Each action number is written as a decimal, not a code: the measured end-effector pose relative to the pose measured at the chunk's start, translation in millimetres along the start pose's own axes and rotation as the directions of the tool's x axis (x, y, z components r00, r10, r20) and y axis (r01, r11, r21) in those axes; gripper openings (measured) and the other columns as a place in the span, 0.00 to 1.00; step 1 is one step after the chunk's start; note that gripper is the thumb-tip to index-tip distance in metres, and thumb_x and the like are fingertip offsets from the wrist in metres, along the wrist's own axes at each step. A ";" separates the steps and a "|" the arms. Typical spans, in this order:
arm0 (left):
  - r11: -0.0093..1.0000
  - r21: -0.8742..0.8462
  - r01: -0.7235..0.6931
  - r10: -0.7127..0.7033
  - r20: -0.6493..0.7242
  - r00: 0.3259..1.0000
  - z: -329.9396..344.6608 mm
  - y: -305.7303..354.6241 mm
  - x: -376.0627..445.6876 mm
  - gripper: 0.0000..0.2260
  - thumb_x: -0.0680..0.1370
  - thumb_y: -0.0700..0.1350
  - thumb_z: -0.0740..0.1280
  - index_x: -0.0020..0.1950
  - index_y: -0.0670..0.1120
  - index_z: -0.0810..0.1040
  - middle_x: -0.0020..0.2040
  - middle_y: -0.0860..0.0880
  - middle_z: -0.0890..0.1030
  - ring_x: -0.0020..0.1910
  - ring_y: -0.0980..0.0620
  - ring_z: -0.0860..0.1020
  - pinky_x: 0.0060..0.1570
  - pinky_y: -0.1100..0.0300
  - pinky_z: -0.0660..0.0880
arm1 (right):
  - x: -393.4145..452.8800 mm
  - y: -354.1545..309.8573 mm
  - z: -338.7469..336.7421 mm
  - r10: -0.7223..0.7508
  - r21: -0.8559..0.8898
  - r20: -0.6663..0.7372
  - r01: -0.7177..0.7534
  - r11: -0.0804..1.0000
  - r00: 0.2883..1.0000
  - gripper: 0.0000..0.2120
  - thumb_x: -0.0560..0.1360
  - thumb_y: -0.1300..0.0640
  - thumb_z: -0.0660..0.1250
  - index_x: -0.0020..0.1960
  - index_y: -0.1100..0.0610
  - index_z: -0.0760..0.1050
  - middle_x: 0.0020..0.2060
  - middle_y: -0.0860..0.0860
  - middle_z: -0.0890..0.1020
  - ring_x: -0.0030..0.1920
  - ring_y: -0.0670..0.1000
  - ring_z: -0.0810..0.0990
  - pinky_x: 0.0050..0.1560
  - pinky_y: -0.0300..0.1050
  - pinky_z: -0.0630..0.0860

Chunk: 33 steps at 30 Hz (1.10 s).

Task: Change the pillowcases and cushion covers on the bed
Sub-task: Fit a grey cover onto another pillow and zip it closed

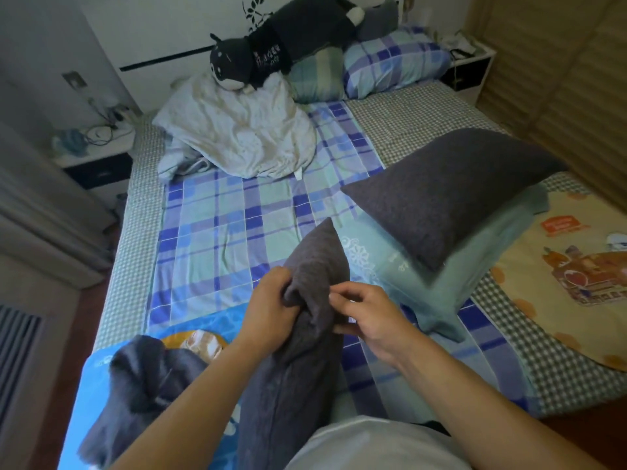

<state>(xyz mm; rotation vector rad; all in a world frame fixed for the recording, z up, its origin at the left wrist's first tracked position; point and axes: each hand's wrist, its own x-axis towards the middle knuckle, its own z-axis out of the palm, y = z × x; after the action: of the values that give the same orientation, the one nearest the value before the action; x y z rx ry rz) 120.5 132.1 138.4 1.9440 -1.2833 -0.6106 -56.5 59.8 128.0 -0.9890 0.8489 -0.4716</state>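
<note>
Hands are gripping a grey cushion (305,337) standing on edge, long axis pointing away up the bed: left hand (271,307) clenching its fabric, right hand (366,317) pinching its edge.

plaid sheet (217,232) open, grey cushion (441,195) right

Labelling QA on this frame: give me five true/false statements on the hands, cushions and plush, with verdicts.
1. Both hands grip the same grey cushion. True: left hand and right hand pinch its upper edge.
2. A second grey cushion lies on a teal pillow. True.
3. The plush dog lies on the floor. False: it lies at the head of the bed, its head on the white pillow.
4. The plaid pillow is at the foot of the bed. False: it is at the headboard.
5. The right hand is empty, away from the cushion. False: its fingers touch the fabric.
</note>
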 end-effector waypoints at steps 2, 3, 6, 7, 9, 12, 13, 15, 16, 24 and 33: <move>0.995 -0.090 0.047 -0.047 0.009 0.999 -6.7 0.2 2.4 0.08 0.73 0.42 0.71 0.39 0.52 0.74 0.35 0.52 0.76 0.36 0.56 0.73 0.39 0.55 0.69 | 3.1 1.1 -4.6 -0.013 -0.047 -0.088 0.009 0.999 0.996 0.04 0.79 0.61 0.69 0.53 0.57 0.81 0.48 0.52 0.83 0.47 0.49 0.84 0.43 0.48 0.83; 0.985 -0.157 0.066 -0.064 0.020 0.998 -11.0 -0.3 4.8 0.08 0.72 0.43 0.73 0.39 0.51 0.75 0.34 0.51 0.76 0.35 0.55 0.73 0.39 0.54 0.70 | 5.6 2.2 -8.7 -0.021 -0.061 -0.164 0.011 0.998 0.986 0.06 0.78 0.60 0.71 0.54 0.56 0.79 0.50 0.52 0.81 0.46 0.50 0.84 0.41 0.48 0.83; 0.931 -0.355 0.081 -0.079 0.021 0.997 -18.9 5.0 4.8 0.09 0.67 0.46 0.74 0.35 0.48 0.74 0.33 0.42 0.75 0.36 0.51 0.72 0.38 0.52 0.70 | 12.4 6.7 -17.6 -0.149 -0.243 -0.291 0.077 0.967 0.945 0.13 0.71 0.55 0.76 0.53 0.49 0.77 0.53 0.51 0.80 0.47 0.52 0.83 0.43 0.51 0.84; 0.888 -0.447 0.104 -0.098 0.035 0.995 -19.6 7.4 4.2 0.11 0.66 0.46 0.75 0.34 0.47 0.74 0.33 0.42 0.74 0.36 0.50 0.72 0.37 0.53 0.69 | 12.7 7.5 -17.2 -0.239 -0.368 -0.265 0.130 0.920 0.934 0.10 0.71 0.56 0.76 0.49 0.49 0.78 0.49 0.49 0.82 0.46 0.49 0.83 0.47 0.51 0.83; 0.778 -0.606 0.165 -0.128 0.104 0.986 -19.9 10.1 1.7 0.12 0.64 0.44 0.76 0.32 0.49 0.73 0.33 0.45 0.75 0.36 0.50 0.73 0.35 0.57 0.70 | 10.4 7.7 -14.2 -0.380 -0.544 -0.196 0.222 0.809 0.904 0.09 0.72 0.60 0.74 0.40 0.48 0.78 0.39 0.44 0.82 0.42 0.45 0.81 0.49 0.47 0.80; 0.645 -0.726 0.237 -0.158 0.177 0.972 -25.5 10.1 -2.4 0.15 0.63 0.39 0.79 0.32 0.49 0.72 0.33 0.46 0.77 0.35 0.49 0.75 0.32 0.61 0.74 | 4.4 0.7 -15.5 -0.496 -0.645 -0.119 0.312 0.697 0.860 0.14 0.74 0.62 0.72 0.35 0.46 0.75 0.35 0.42 0.80 0.39 0.45 0.79 0.46 0.46 0.78; 0.620 -0.748 0.235 -0.152 0.180 0.972 -30.3 8.2 -2.3 0.16 0.62 0.43 0.80 0.32 0.48 0.72 0.33 0.46 0.77 0.34 0.49 0.76 0.31 0.62 0.74 | 2.3 -1.1 -18.8 -0.535 -0.685 -0.075 0.347 0.641 0.841 0.14 0.74 0.62 0.72 0.36 0.46 0.75 0.36 0.43 0.79 0.39 0.46 0.78 0.46 0.44 0.77; 0.612 -0.763 0.206 -0.115 0.171 0.979 -42.8 3.5 -2.8 0.22 0.56 0.52 0.84 0.33 0.47 0.72 0.33 0.48 0.76 0.33 0.52 0.77 0.32 0.62 0.75 | -3.5 -1.6 -28.5 -0.613 -0.750 0.006 0.409 0.520 0.790 0.11 0.76 0.62 0.70 0.38 0.51 0.73 0.36 0.44 0.76 0.39 0.45 0.75 0.43 0.39 0.72; 0.618 -0.761 0.198 -0.109 0.166 0.980 -48.1 0.3 -4.1 0.23 0.55 0.54 0.85 0.32 0.48 0.72 0.33 0.49 0.76 0.33 0.53 0.77 0.33 0.63 0.75 | -6.0 2.4 -33.7 -0.647 -0.785 0.037 0.423 0.453 0.761 0.11 0.77 0.62 0.69 0.39 0.53 0.72 0.36 0.45 0.74 0.38 0.44 0.73 0.41 0.38 0.69; 0.533 -0.802 0.268 0.021 0.329 0.944 -26.3 -2.9 -14.5 0.17 0.65 0.50 0.81 0.32 0.50 0.72 0.34 0.50 0.70 0.33 0.56 0.71 0.33 0.64 0.70 | 23.4 29.5 -19.8 -0.517 -0.904 -0.135 0.108 0.413 0.845 0.10 0.79 0.63 0.62 0.41 0.54 0.67 0.39 0.50 0.70 0.38 0.52 0.69 0.40 0.43 0.59; 0.996 -0.069 -0.052 0.027 -0.322 0.946 5.4 20.9 -34.8 0.09 0.77 0.46 0.72 0.47 0.60 0.75 0.50 0.58 0.77 0.54 0.53 0.76 0.57 0.57 0.71 | 25.7 29.2 -20.7 -0.132 -0.899 -0.206 -0.134 0.417 0.970 0.07 0.80 0.61 0.57 0.48 0.55 0.73 0.45 0.54 0.79 0.47 0.58 0.78 0.47 0.50 0.74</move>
<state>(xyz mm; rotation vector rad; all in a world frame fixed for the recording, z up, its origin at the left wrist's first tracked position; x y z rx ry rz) 90.8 157.2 151.3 1.8585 -1.0744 -0.3009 -58.3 45.4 86.4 -1.9925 1.3968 -0.0654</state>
